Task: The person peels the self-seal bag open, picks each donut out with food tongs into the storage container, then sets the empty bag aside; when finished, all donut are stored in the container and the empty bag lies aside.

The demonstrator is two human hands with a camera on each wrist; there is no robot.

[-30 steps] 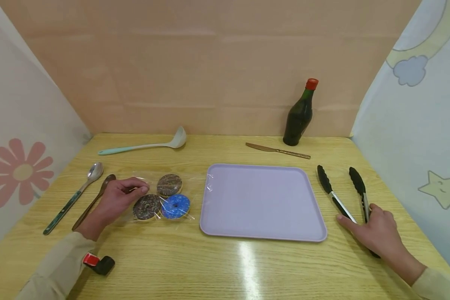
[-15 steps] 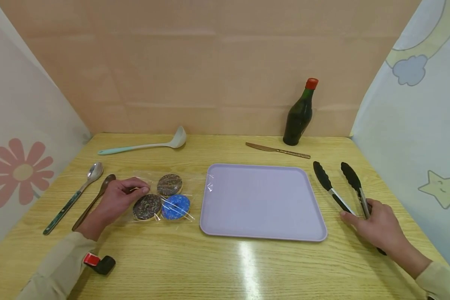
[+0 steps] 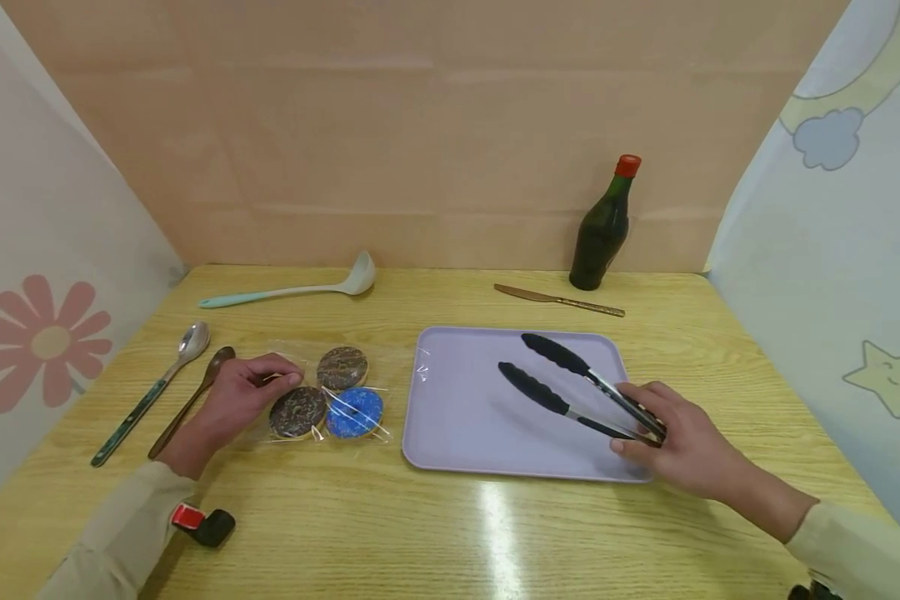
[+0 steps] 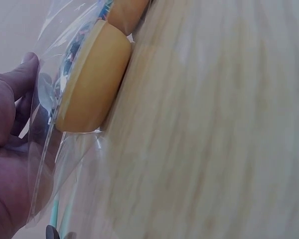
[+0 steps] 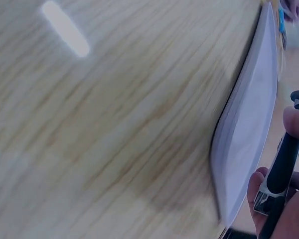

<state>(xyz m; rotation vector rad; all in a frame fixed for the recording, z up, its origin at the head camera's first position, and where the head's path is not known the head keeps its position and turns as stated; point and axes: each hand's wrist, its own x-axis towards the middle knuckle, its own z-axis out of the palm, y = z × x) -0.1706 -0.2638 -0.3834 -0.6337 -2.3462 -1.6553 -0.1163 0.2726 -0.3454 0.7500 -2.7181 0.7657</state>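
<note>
On the left, a clear plastic bag (image 3: pixel 398 367) holds two brown-iced donuts (image 3: pixel 297 412) and a blue-iced donut (image 3: pixel 355 412) lying flat. My left hand (image 3: pixel 243 398) pinches the near-left part of this bag with thumb and fingers. In the left wrist view the film runs past the fingertips, beside a donut's tan underside (image 4: pixel 93 79). My right hand (image 3: pixel 682 442) grips black-and-silver tongs (image 3: pixel 600 385) by the handles. Their black tips stand apart over the lilac tray (image 3: pixel 450 433), pointing left, with nothing between them.
Two spoons (image 3: pixel 150 392) (image 3: pixel 191 408) lie left of my left hand. A ladle (image 3: pixel 292 292) is at the back left. Behind the tray lie a copper-coloured knife (image 3: pixel 558 300) and a dark red-capped bottle (image 3: pixel 600 229) standing upright.
My right hand has lifted the tongs from the right side of the table and swung them left over the tray. The left hand and the bag have stayed in place.
</note>
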